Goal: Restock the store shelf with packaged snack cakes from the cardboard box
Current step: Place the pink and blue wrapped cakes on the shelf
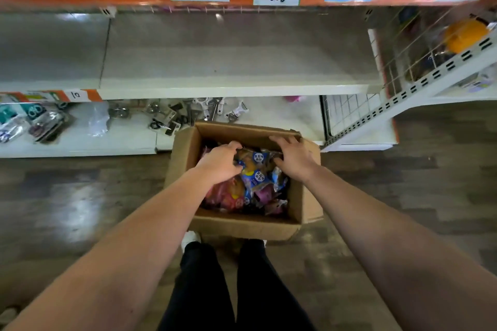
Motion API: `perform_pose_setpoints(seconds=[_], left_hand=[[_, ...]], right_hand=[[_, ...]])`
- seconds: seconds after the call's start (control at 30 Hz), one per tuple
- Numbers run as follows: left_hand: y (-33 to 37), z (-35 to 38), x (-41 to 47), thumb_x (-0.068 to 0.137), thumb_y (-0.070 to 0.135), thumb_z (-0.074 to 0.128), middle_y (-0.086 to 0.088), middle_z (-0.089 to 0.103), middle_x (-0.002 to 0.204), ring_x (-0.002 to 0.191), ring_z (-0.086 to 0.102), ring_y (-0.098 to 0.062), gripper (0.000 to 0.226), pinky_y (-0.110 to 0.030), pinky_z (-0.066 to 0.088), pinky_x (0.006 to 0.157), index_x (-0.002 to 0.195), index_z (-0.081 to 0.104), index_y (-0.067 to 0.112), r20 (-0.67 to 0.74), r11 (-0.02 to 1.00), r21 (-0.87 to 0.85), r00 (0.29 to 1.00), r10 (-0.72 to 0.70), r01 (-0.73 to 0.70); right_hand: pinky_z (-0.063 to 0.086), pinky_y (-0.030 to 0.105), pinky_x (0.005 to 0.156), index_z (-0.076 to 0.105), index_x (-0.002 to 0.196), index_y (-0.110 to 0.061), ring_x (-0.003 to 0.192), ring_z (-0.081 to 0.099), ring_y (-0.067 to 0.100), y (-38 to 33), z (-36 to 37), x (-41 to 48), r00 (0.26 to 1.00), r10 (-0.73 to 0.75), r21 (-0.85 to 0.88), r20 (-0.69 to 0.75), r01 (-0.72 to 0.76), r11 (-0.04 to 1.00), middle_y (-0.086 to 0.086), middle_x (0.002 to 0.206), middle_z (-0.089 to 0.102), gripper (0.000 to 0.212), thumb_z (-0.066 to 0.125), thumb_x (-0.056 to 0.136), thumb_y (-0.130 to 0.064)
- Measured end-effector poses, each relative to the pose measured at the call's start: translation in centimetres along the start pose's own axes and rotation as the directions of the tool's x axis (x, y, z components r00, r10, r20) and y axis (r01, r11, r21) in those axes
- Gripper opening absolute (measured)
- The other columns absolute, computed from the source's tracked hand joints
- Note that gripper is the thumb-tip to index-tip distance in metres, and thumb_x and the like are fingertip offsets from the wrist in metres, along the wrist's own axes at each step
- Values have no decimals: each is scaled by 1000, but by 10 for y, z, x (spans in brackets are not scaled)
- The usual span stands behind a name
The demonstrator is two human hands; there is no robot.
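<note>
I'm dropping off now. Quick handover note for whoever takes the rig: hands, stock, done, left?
Left hand: fingers curled round a blue-wrapped pack in the cardboard box.
Right hand: lies on the same pile, grip unclear.
The box sits on the floor before the shelf, holding many snack cakes.
Done: no cakes on the shelf in view.
Left: lift packs out and lay them on the shelf.

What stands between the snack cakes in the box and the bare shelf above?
Nothing visible. The left hand and right hand touch the snack cakes in the cardboard box, and the shelf is open-fronted; a wire divider stands only at its right end.
</note>
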State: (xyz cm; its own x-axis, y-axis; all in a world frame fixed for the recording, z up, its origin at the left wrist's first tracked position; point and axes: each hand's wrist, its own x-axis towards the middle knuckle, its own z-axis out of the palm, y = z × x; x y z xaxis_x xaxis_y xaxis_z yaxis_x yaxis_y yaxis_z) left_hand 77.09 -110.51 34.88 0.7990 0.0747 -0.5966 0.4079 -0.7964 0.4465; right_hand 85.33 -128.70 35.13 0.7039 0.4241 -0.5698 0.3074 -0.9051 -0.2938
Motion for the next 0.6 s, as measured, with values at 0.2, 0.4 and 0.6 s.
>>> perform_pose_setpoints(seconds=[0.2,0.4,0.6], left_hand=[[-41,45,3,85,34,62,-6,53,128,113,56,-27,53,-46,47,94,132,40,26,48,988,14,987,-152,152],[-67,84,21,85,39,58,-6,52,125,111,53,-33,66,-49,45,93,139,21,30,72,964,-12,962,-264,265],[-101,116,58,87,36,61,-11,36,143,123,42,-34,75,-48,43,97,146,17,18,26,936,-6,936,-351,351]], right_hand=[[38,52,105,22,148,-34,132,37,32,4,51,23,997,-10,-13,78,11,1000,5,153,24,66,57,93,-28],[35,51,105,18,148,-33,134,30,37,-6,108,55,984,-39,-59,173,50,997,6,156,14,65,54,94,-28],[33,54,104,14,150,-34,138,21,39,-8,159,99,986,-41,-65,162,52,996,5,156,9,66,51,95,-34]])
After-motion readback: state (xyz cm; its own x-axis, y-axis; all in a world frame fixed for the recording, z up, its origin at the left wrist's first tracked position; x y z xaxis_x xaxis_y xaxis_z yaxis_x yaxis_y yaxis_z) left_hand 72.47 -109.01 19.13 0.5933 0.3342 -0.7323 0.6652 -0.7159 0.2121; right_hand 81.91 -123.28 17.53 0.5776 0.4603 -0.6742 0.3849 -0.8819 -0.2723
